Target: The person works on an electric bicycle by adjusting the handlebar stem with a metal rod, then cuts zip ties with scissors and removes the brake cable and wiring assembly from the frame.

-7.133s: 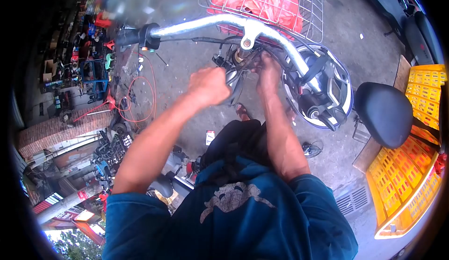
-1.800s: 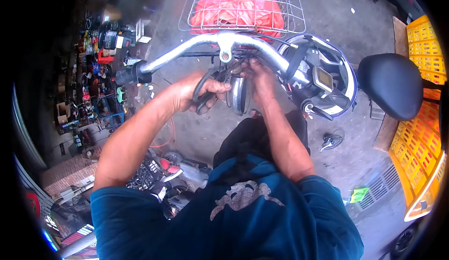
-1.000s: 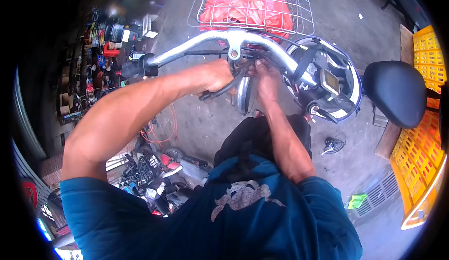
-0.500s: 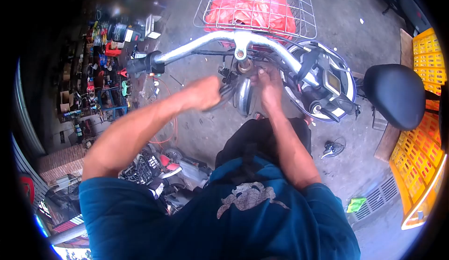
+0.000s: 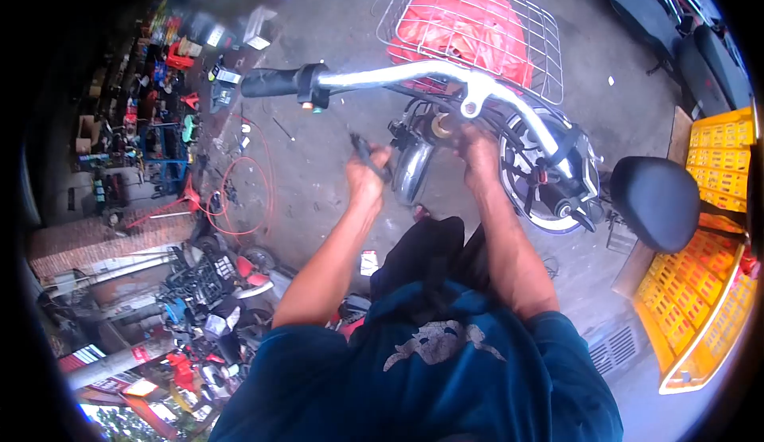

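My left hand (image 5: 367,173) is closed around a slim dark hand tool (image 5: 370,158), perhaps pliers, left of the bicycle's front fender (image 5: 413,173). My right hand (image 5: 481,158) is at the steering head, just below the handlebar clamp (image 5: 472,106); its fingers are blurred and partly hidden, so their grip does not show. A brass-coloured ring (image 5: 442,126) tops the head tube between the hands. The silver handlebar (image 5: 390,74) slants across above, its black grip (image 5: 270,83) to the left, and the clamp appears offset from the ring. Cables run beneath the bar.
A wire basket (image 5: 549,36) with a red plastic bag (image 5: 465,28) is ahead. A wheel (image 5: 525,215) and black saddle (image 5: 656,203) stand right, before yellow crates (image 5: 692,299). Tools and parts crowd the left floor, with an orange hose (image 5: 227,183) and scooter parts (image 5: 207,283).
My left hand has drawn back from the steering head with the tool. The handlebar clamp has shifted right of the brass ring and the bar is tilted. The view has swung too.
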The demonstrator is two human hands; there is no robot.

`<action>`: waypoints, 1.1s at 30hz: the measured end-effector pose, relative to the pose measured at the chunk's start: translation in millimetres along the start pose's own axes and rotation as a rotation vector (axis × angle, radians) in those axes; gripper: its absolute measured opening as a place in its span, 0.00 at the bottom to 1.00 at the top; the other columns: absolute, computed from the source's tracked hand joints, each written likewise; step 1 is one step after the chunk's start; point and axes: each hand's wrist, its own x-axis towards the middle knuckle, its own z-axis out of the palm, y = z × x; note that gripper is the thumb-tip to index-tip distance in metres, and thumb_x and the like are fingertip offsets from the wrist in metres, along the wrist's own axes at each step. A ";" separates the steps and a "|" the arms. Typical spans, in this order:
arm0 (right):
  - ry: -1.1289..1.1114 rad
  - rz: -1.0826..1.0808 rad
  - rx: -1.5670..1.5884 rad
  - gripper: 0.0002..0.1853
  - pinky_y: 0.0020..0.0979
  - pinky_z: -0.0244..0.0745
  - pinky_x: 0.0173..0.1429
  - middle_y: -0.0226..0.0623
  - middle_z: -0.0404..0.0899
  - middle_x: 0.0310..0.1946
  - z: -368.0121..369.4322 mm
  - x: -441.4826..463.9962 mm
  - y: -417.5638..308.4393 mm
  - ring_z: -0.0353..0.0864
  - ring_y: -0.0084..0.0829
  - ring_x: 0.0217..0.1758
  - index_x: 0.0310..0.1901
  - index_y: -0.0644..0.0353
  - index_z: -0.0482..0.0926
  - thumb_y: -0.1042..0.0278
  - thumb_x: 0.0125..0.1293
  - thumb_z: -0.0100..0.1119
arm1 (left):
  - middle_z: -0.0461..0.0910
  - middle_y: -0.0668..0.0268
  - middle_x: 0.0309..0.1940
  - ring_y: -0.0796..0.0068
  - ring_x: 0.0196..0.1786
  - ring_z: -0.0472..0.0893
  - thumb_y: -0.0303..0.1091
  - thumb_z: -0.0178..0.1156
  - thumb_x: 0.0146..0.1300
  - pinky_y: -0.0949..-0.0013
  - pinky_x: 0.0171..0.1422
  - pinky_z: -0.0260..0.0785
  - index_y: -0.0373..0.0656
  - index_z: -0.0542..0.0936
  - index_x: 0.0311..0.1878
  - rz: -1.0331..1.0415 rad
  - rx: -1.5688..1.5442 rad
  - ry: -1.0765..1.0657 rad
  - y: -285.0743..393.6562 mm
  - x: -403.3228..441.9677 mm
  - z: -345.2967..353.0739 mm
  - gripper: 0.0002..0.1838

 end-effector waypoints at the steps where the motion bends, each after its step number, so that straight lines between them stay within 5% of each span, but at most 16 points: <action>1: -0.022 0.029 -0.017 0.17 0.29 0.69 0.36 0.34 0.78 0.36 -2.6 0.6 -1.2 0.74 0.24 0.35 0.48 0.66 0.78 0.63 0.63 0.56 | 0.78 0.65 0.34 0.77 0.34 0.77 0.25 0.65 0.55 0.73 0.30 0.68 0.39 0.72 0.47 0.053 -0.022 -0.027 -1.9 10.7 7.3 0.17; 3: -0.014 0.003 -0.122 0.14 0.30 0.68 0.32 0.33 0.78 0.32 -1.1 5.4 -5.6 0.74 0.24 0.32 0.43 0.65 0.78 0.64 0.62 0.55 | 0.79 0.62 0.37 0.75 0.36 0.78 0.23 0.64 0.55 0.72 0.33 0.71 0.38 0.72 0.49 0.167 -0.070 -0.092 1.7 29.8 28.2 0.19; 5: 0.046 -0.092 -0.307 0.11 0.32 0.68 0.25 0.33 0.76 0.27 -1.1 8.7 -8.8 0.74 0.26 0.25 0.38 0.63 0.78 0.65 0.60 0.54 | 0.79 0.61 0.39 0.75 0.37 0.79 0.23 0.64 0.55 0.72 0.38 0.72 0.37 0.71 0.51 0.053 -0.146 -0.203 6.2 39.1 45.4 0.20; 8: 0.140 -0.043 -0.309 0.10 0.31 0.69 0.28 0.31 0.76 0.28 9.2 6.0 -15.2 0.74 0.25 0.28 0.39 0.61 0.77 0.64 0.62 0.53 | 0.79 0.61 0.40 0.75 0.37 0.78 0.24 0.65 0.54 0.74 0.38 0.72 0.35 0.70 0.51 0.064 -0.086 -0.329 -3.4 35.6 67.4 0.21; 11: -0.021 -0.009 0.049 0.11 0.30 0.71 0.34 0.31 0.76 0.33 6.1 4.9 2.1 0.75 0.24 0.33 0.44 0.60 0.76 0.64 0.64 0.53 | 0.78 0.65 0.38 0.80 0.35 0.76 0.24 0.66 0.52 0.75 0.34 0.69 0.37 0.72 0.49 0.095 -0.007 -0.397 -19.3 37.9 73.6 0.20; 15: -0.017 -0.140 0.063 0.15 0.27 0.71 0.39 0.31 0.76 0.37 18.5 -28.5 12.1 0.75 0.23 0.35 0.48 0.60 0.75 0.57 0.68 0.55 | 0.73 0.72 0.32 0.84 0.32 0.70 0.23 0.65 0.52 0.75 0.34 0.65 0.40 0.73 0.43 0.199 0.145 -0.569 -10.3 53.8 63.2 0.15; 18: 0.084 -0.225 0.175 0.17 0.25 0.69 0.36 0.30 0.76 0.35 30.6 -38.3 14.5 0.74 0.22 0.35 0.46 0.60 0.75 0.54 0.68 0.56 | 0.72 0.74 0.31 0.84 0.31 0.69 0.22 0.64 0.52 0.76 0.34 0.64 0.41 0.73 0.42 0.273 0.000 -0.553 -13.4 49.5 64.5 0.14; 21: 0.201 -0.302 0.043 0.15 0.24 0.66 0.30 0.29 0.75 0.31 21.1 -32.5 12.5 0.73 0.21 0.31 0.45 0.60 0.76 0.56 0.67 0.56 | 0.72 0.75 0.31 0.84 0.32 0.70 0.20 0.63 0.51 0.75 0.35 0.65 0.42 0.74 0.43 0.124 -0.284 -0.470 -26.6 52.3 61.1 0.15; 24: 0.118 -0.132 0.019 0.13 0.23 0.61 0.24 0.30 0.73 0.24 10.0 -15.5 8.0 0.69 0.21 0.23 0.39 0.62 0.78 0.61 0.67 0.53 | 0.73 0.74 0.33 0.84 0.34 0.71 0.20 0.63 0.52 0.76 0.37 0.66 0.42 0.73 0.45 0.237 0.092 -0.458 -25.6 55.7 48.9 0.16; 28: 0.267 -0.180 -0.144 0.09 0.26 0.59 0.23 0.28 0.72 0.22 13.5 -2.2 6.0 0.66 0.21 0.20 0.35 0.61 0.79 0.64 0.58 0.60 | 0.76 0.70 0.37 0.80 0.41 0.76 0.19 0.61 0.56 0.76 0.46 0.70 0.39 0.72 0.48 0.258 -0.224 -0.497 -36.9 71.9 60.3 0.16; 33: 0.115 -0.104 -0.044 0.07 0.25 0.62 0.24 0.27 0.73 0.22 2.5 20.3 11.4 0.69 0.21 0.21 0.31 0.57 0.79 0.63 0.59 0.60 | 0.78 0.67 0.35 0.78 0.33 0.78 0.22 0.64 0.57 0.75 0.37 0.72 0.39 0.75 0.44 0.124 -0.097 -0.585 16.3 31.1 82.4 0.11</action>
